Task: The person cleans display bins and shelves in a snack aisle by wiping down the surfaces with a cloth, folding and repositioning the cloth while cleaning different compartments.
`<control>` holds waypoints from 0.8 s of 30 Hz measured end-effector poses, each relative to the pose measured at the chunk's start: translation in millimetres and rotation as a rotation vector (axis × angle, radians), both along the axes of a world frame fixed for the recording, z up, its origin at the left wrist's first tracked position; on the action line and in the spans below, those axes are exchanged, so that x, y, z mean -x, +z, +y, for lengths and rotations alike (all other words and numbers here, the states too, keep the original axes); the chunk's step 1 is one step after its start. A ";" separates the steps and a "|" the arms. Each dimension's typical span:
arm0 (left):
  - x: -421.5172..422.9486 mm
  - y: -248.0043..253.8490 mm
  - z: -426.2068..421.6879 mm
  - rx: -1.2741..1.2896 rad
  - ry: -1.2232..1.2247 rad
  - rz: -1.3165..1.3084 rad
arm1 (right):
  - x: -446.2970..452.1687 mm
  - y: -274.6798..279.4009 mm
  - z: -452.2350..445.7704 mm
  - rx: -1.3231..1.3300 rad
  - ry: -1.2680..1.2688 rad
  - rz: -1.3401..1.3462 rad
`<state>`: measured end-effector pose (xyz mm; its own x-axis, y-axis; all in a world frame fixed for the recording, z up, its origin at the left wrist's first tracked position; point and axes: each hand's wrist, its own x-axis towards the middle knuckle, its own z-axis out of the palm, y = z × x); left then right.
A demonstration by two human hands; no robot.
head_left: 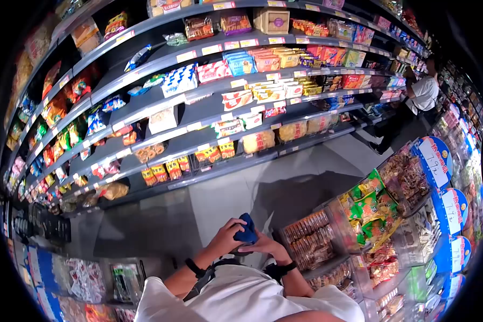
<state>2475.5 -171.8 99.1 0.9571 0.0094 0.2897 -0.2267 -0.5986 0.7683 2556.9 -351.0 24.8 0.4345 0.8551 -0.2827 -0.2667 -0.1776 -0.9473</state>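
Note:
A crumpled dark blue cloth [246, 229] is between my two hands, in front of my waist. My left hand [224, 237] grips it from the left, with the fingers closed over its upper edge. On the other side, my right hand [265, 244] has its fingers curled against the lower right of the cloth. Part of what lies between the palms is hidden by the fingers. Each wrist wears a black band, and my white shirt [241, 290] fills the bottom of the view.
Long curved shelves [198, 140] of packaged snacks run across the front. Close on my right stand clear bins [330, 228] of wrapped snacks with blue price signs [434, 161]. More bins [86, 282] are at the lower left. Another person [421, 94] is in the aisle at the far right.

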 end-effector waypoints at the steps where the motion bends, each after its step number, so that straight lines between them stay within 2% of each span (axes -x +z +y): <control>1: -7.8 1.6 7.8 -0.014 0.031 -0.031 | -9.2 44.5 7.4 -0.029 0.025 -0.242; 3: -25.1 6.3 27.6 0.021 0.063 -0.085 | -30.0 74.7 19.9 0.502 0.221 -0.488; 5: -42.7 -1.7 48.6 0.099 0.092 -0.131 | -41.8 58.9 24.2 0.343 0.049 -0.596; 7: -55.2 8.8 70.6 0.144 0.046 -0.188 | -46.6 91.0 37.9 0.414 -0.083 -0.587; 8: -60.1 15.8 86.5 0.115 -0.008 -0.221 | -46.8 107.0 45.9 0.322 -0.075 -0.582; 9: -66.0 20.5 94.9 0.102 -0.052 -0.259 | -50.9 102.9 53.6 0.490 -0.024 -0.575; 11: -77.5 15.0 117.0 0.113 -0.142 -0.340 | -49.7 104.7 82.0 0.392 -0.121 -0.311; 13: -85.5 14.6 138.0 0.122 -0.147 -0.314 | -64.7 67.2 100.9 0.487 -0.105 -0.346; 15: -90.9 14.2 162.4 0.090 -0.069 -0.241 | -71.0 74.6 121.1 0.453 -0.096 -0.325; 18: -101.1 2.3 206.7 0.131 0.017 -0.243 | -72.4 126.1 158.2 -0.086 -0.348 0.060; 20: -102.3 -24.7 231.2 0.272 0.138 0.091 | -85.7 134.4 184.5 -0.177 -0.321 0.015; 21: -98.5 -22.9 243.6 0.310 0.130 0.180 | -94.1 139.6 199.3 -0.223 -0.303 0.012; 23: -97.6 -41.4 265.2 0.290 0.084 0.068 | -99.5 161.4 238.7 -0.326 -0.261 0.140; 24: -101.4 -65.2 272.7 0.190 0.115 0.065 | -115.9 148.4 253.3 -0.331 -0.156 0.116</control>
